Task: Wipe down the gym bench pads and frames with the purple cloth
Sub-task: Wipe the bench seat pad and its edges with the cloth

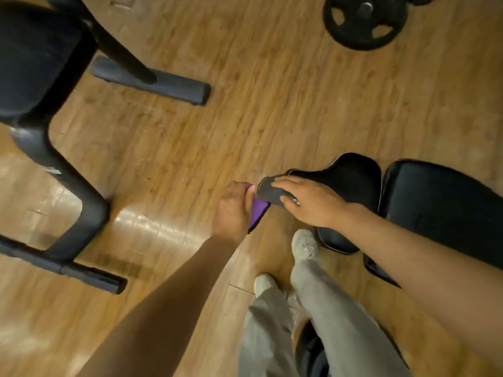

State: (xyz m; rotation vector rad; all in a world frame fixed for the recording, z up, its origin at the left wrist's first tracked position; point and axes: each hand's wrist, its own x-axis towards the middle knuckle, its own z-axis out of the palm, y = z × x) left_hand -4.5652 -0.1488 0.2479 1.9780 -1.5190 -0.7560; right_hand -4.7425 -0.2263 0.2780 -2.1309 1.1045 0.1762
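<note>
The purple cloth [258, 212] hangs between my two hands above the wooden floor, its upper part turned to show a dark grey side. My left hand [233, 210] grips its left edge with curled fingers. My right hand [307, 204] lies over the grey upper part with the thumb under it, holding it. Just behind my right hand is a black bench seat pad [351, 178], with the longer black back pad [441, 210] to its right. A second bench with a black pad [32, 53] and black frame [73, 191] stands at the left.
A black weight plate [364, 20] lies on the floor at the top right. The left bench's grey foot bars [174, 85] rest on the floor. My legs in grey trousers and light shoes [304, 246] stand beside the right bench.
</note>
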